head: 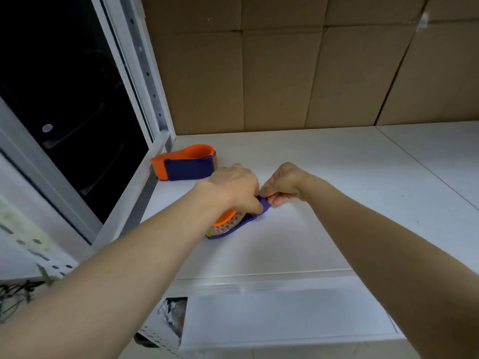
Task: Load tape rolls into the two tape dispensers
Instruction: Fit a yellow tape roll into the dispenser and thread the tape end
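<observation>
An orange and purple tape dispenser (186, 161) lies on its side at the back left of the white shelf (324, 177), untouched. A second orange and purple dispenser (234, 224) sits mid-shelf with a patterned tape roll (230, 225) showing inside it. My left hand (237, 187) grips this dispenser from above, thumb down on its purple edge. My right hand (283, 185) pinches the purple front tip of the same dispenser. Most of the dispenser's top is hidden under my left hand.
Cardboard boxes (311, 73) form a wall behind the shelf. A white metal upright (145, 73) and a dark opening (64, 99) stand at the left. The shelf's front edge (259, 283) runs below my arms, with a lower white panel (285, 320) beneath.
</observation>
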`<state>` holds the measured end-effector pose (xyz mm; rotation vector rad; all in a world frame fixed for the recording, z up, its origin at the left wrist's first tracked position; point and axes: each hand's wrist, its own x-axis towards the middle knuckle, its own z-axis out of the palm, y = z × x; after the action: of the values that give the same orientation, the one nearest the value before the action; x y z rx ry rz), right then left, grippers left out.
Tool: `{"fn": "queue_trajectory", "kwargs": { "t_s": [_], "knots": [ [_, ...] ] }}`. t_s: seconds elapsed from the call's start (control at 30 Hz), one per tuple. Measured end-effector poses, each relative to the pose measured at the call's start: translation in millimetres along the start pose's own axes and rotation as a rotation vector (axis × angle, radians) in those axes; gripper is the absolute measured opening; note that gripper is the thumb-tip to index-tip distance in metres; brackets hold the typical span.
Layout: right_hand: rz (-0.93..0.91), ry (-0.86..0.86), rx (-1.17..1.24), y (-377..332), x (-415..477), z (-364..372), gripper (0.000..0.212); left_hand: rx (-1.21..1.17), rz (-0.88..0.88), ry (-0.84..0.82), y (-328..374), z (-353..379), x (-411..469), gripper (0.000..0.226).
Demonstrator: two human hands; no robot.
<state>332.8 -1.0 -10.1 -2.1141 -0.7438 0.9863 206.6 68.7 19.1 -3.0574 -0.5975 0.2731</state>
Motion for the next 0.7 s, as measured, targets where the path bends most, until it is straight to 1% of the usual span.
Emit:
{"fn": "queue_trajectory", "kwargs": {
  "t_s": [0.23,0.4,0.43,0.47,0.5,0.53,0.57,0.6,0.63,0.67,0.7],
  "knots": [
    [0.034,-0.011,0.083,5,0,-1,0.031,-0.053,0.022,0.068,-9,12,5,0.021],
    [0.042,-0.034,0.101,7,1,-2,0.035,0.032,0.077,-0.034,-8,10,6,0.024],
    [0.043,-0.038,0.113,8,1,-2,0.035,-0.008,0.077,-0.026,-8,8,4,0.024],
    [0.045,-0.044,0.129,9,1,-3,0.035,-0.103,0.068,0.015,-9,6,1,0.027],
    [0.046,-0.051,0.144,10,1,-3,0.035,-0.274,0.030,0.085,-10,3,-3,0.031],
    [0.048,-0.057,0.161,11,0,-4,0.034,-0.469,-0.042,0.171,-12,-1,-5,0.036],
    [0.050,-0.061,0.179,12,0,-4,0.032,-0.613,-0.132,0.225,-16,-6,-6,0.036],
    [0.048,-0.057,0.197,13,0,-3,0.028,-0.688,-0.235,0.230,-23,-8,-6,0.029],
    [0.041,-0.042,0.206,14,1,-3,0.026,-0.711,-0.348,0.187,-31,-9,-7,0.022],
    [0.032,-0.018,0.196,15,2,-1,0.027,-0.744,-0.445,0.117,-37,-7,-11,0.022],
    [0.018,0.010,0.163,14,4,1,0.027,-0.825,-0.508,0.059,-43,-4,-16,0.026]
  ]
}}
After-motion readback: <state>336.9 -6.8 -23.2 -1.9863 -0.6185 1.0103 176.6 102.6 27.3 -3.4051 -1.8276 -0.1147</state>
